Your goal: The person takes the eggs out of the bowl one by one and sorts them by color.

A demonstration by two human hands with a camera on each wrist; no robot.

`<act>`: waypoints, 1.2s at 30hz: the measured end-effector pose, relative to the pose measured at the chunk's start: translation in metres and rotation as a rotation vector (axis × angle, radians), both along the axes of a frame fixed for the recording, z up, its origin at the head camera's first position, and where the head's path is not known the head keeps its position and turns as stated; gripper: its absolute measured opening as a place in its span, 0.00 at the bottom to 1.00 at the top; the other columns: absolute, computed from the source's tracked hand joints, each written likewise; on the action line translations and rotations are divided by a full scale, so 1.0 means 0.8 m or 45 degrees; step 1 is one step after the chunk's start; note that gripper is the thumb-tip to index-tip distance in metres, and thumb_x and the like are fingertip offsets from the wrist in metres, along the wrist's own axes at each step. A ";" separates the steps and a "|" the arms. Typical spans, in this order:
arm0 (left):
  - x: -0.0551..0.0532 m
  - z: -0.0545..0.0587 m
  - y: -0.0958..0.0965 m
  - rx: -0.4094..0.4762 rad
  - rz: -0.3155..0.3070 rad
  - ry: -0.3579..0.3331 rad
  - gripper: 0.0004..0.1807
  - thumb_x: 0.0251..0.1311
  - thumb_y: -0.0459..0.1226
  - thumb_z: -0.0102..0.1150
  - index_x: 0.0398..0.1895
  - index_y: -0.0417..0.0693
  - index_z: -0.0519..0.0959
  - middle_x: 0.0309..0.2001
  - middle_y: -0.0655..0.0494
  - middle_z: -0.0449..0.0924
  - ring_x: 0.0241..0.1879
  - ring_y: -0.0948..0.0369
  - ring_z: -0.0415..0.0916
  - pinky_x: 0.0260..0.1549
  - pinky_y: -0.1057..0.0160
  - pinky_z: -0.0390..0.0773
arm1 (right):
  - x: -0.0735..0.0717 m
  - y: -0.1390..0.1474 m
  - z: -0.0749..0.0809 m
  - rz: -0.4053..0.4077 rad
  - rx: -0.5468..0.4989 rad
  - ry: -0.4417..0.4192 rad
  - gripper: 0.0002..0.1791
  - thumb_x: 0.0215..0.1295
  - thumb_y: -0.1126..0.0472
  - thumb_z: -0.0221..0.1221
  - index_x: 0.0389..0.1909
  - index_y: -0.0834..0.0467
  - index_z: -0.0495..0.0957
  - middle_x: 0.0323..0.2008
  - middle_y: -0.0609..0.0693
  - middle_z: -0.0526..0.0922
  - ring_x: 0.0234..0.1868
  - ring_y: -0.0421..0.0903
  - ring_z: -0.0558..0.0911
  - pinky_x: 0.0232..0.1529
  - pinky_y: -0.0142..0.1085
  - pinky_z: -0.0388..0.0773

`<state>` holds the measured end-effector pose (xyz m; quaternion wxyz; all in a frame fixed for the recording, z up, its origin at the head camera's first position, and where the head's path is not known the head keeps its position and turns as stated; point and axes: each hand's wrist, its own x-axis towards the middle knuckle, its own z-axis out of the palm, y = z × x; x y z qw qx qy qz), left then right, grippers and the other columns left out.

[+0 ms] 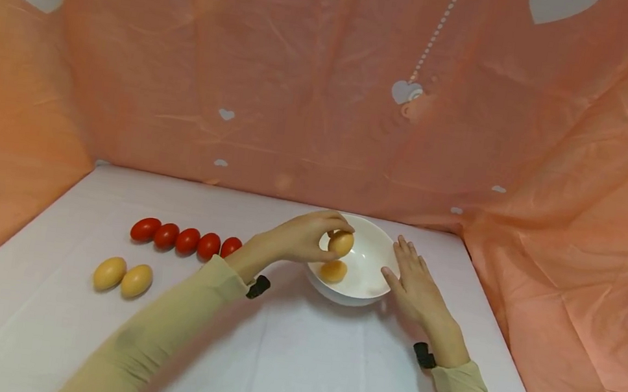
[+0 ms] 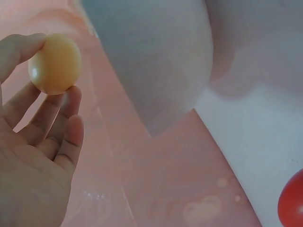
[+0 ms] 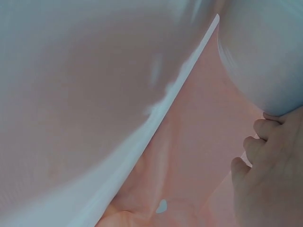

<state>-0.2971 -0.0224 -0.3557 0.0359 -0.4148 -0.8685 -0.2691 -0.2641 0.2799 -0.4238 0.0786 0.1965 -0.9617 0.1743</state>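
Note:
My left hand (image 1: 307,237) pinches a yellow egg (image 1: 341,243) between thumb and fingertips over the left side of a white bowl (image 1: 369,262). In the left wrist view the same egg (image 2: 55,65) shows a smooth, shiny shell. A second yellow egg (image 1: 333,271) lies inside the bowl, just below the held one. With fingers straight, my right hand (image 1: 416,286) rests against the bowl's right side. The right wrist view shows that hand (image 3: 272,165) touching the outer wall of the bowl (image 3: 265,56).
Several red egg-shaped pieces (image 1: 187,242) stand in a row left of the bowl, the rightmost partly behind my left forearm. Two more yellow eggs (image 1: 136,281) lie nearer, at the left. An orange curtain (image 1: 299,122) borders the white tabletop (image 1: 311,359) at the back and sides.

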 end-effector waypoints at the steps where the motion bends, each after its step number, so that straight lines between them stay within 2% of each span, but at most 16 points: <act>1: 0.002 0.000 -0.001 0.018 0.006 0.002 0.27 0.62 0.39 0.71 0.65 0.46 0.80 0.61 0.55 0.78 0.56 0.60 0.77 0.60 0.60 0.76 | 0.000 0.000 0.001 0.000 -0.004 -0.003 0.40 0.83 0.44 0.44 0.80 0.69 0.51 0.83 0.62 0.47 0.82 0.63 0.46 0.79 0.60 0.43; 8: 0.016 -0.003 -0.015 0.173 0.026 0.001 0.27 0.60 0.38 0.74 0.63 0.43 0.80 0.60 0.54 0.78 0.53 0.59 0.78 0.57 0.59 0.78 | 0.000 0.004 0.003 -0.003 0.010 -0.013 0.40 0.83 0.44 0.44 0.81 0.69 0.50 0.83 0.63 0.46 0.83 0.63 0.45 0.79 0.60 0.43; 11: 0.024 -0.004 -0.023 0.239 0.038 -0.023 0.28 0.59 0.37 0.75 0.64 0.42 0.80 0.61 0.54 0.78 0.52 0.58 0.78 0.52 0.59 0.80 | 0.000 0.005 0.004 -0.004 0.006 -0.021 0.40 0.84 0.44 0.43 0.81 0.69 0.49 0.83 0.63 0.45 0.83 0.63 0.44 0.79 0.61 0.43; 14: 0.032 -0.006 -0.032 0.279 0.073 -0.047 0.29 0.58 0.36 0.76 0.64 0.43 0.80 0.60 0.53 0.78 0.51 0.57 0.78 0.47 0.58 0.82 | -0.001 0.005 0.005 -0.003 -0.002 -0.023 0.40 0.83 0.44 0.44 0.81 0.69 0.49 0.83 0.63 0.45 0.83 0.63 0.44 0.79 0.61 0.43; 17: 0.039 -0.010 -0.042 0.301 0.123 -0.058 0.28 0.58 0.37 0.76 0.63 0.45 0.81 0.60 0.53 0.79 0.50 0.57 0.78 0.45 0.53 0.83 | -0.001 0.005 0.005 -0.001 -0.003 -0.021 0.40 0.83 0.44 0.44 0.81 0.69 0.49 0.83 0.63 0.45 0.83 0.63 0.44 0.79 0.61 0.43; 21: 0.047 -0.013 -0.057 0.323 0.178 -0.066 0.28 0.58 0.37 0.76 0.62 0.46 0.81 0.60 0.54 0.79 0.49 0.57 0.78 0.45 0.49 0.83 | -0.002 0.005 0.005 0.002 -0.004 -0.018 0.40 0.83 0.45 0.44 0.81 0.69 0.49 0.83 0.63 0.45 0.83 0.64 0.44 0.78 0.62 0.43; 26: 0.059 -0.017 -0.079 0.322 0.232 -0.077 0.27 0.57 0.38 0.77 0.61 0.47 0.82 0.58 0.57 0.79 0.48 0.59 0.78 0.44 0.54 0.82 | -0.002 0.004 0.005 0.006 -0.018 -0.018 0.40 0.83 0.45 0.44 0.80 0.69 0.49 0.83 0.63 0.46 0.82 0.64 0.45 0.79 0.61 0.43; 30: 0.069 -0.023 -0.099 0.305 0.275 -0.066 0.27 0.56 0.39 0.78 0.60 0.47 0.82 0.56 0.56 0.80 0.47 0.58 0.79 0.42 0.54 0.83 | -0.001 0.002 0.004 0.018 -0.030 -0.019 0.40 0.83 0.45 0.44 0.80 0.70 0.50 0.82 0.64 0.46 0.82 0.64 0.45 0.78 0.62 0.43; 36: 0.085 -0.031 -0.130 0.237 0.338 -0.082 0.27 0.56 0.40 0.78 0.60 0.47 0.82 0.55 0.55 0.81 0.48 0.55 0.80 0.50 0.50 0.83 | -0.001 0.000 -0.001 0.013 -0.027 -0.020 0.40 0.83 0.45 0.44 0.80 0.69 0.50 0.82 0.64 0.47 0.82 0.65 0.46 0.78 0.62 0.44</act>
